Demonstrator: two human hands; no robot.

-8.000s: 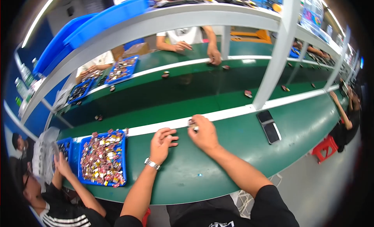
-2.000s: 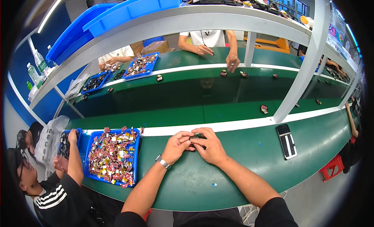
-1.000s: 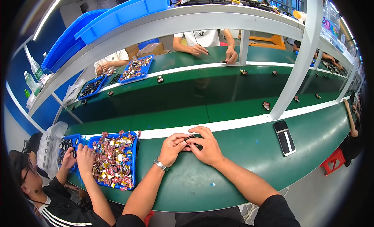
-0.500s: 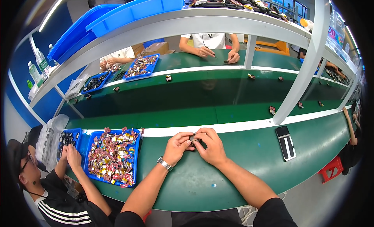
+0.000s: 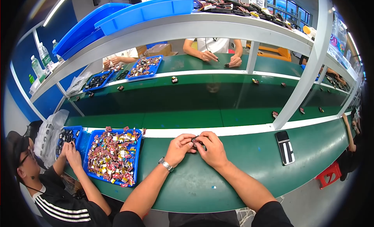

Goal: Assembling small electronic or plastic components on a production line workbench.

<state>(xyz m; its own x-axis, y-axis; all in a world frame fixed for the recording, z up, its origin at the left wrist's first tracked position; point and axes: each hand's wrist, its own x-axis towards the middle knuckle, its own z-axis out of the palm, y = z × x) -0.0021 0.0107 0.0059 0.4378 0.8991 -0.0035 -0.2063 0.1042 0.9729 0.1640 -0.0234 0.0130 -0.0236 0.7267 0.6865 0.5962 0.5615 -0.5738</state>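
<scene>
My left hand [image 5: 180,149] and my right hand [image 5: 211,149] meet over the green table near its white edge strip. Between their fingertips is a small dark part [image 5: 194,141] with a bit of reddish colour. Both hands are closed on it; the fingers cover most of it, so its exact kind is unclear. A silver watch sits on my left wrist. To the left stands a blue tray [image 5: 137,164] heaped with small red, yellow and white circuit pieces [image 5: 113,155].
A dark phone-like object [image 5: 285,148] with white stripes lies to the right. A co-worker's hands [image 5: 70,151] work at a blue tray of black parts [image 5: 66,136] on the left. Beyond the white strip, small parts sit on a green belt [image 5: 187,117] below a grey shelf frame [image 5: 218,26].
The view has shifted slightly. My fingers have moved a little around the small part, which now shows a reddish side. Across the belt, the other person's hands have moved slightly.
</scene>
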